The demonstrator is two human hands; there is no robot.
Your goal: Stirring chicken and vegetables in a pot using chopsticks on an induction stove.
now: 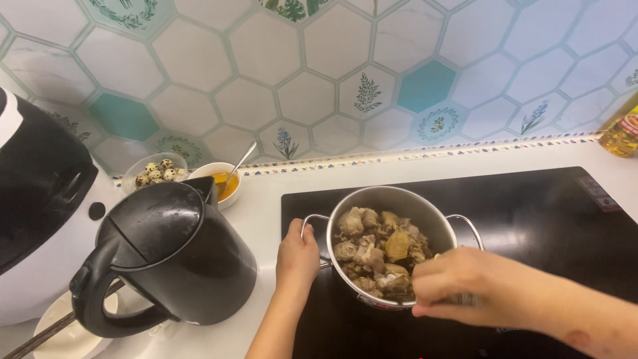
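- Hexagonal wall tiles [306, 100], white with a few teal ones and small plant prints, back a pale surface [266, 206] seen from the head camera.
- On that surface lies a black cooktop [545, 226], and a steel pot [389, 199] with two wire handles stands on its left part.
- The pot is filled with brown chunks of meat [375, 252], some on the bone.
- The left hand [297, 256] rests at the pot's left handle [312, 223]; its fingers are curled together around the wire, thumb towards the rim.
- The right hand [465, 286] hangs over the near right rim of the pot, partly covering the meat.
- Its fingers [432, 279] are drawn together, tips pointing left into the pot; whether they pinch anything cannot be told.
- A black electric kettle [166, 259], lid closed, stands just left of the left hand.
- Behind the kettle sit a clear bowl of speckled quail eggs [158, 171] and a white bowl of orange sauce [224, 183] with a spoon [240, 159] leaning in it.
- A black-and-white rice cooker [40, 213] fills the left edge.
- A white dish [66, 332] lies below the kettle handle, at the lower left corner.
- A bottle of yellow oil [621, 129] stands at the far right, by the wall.
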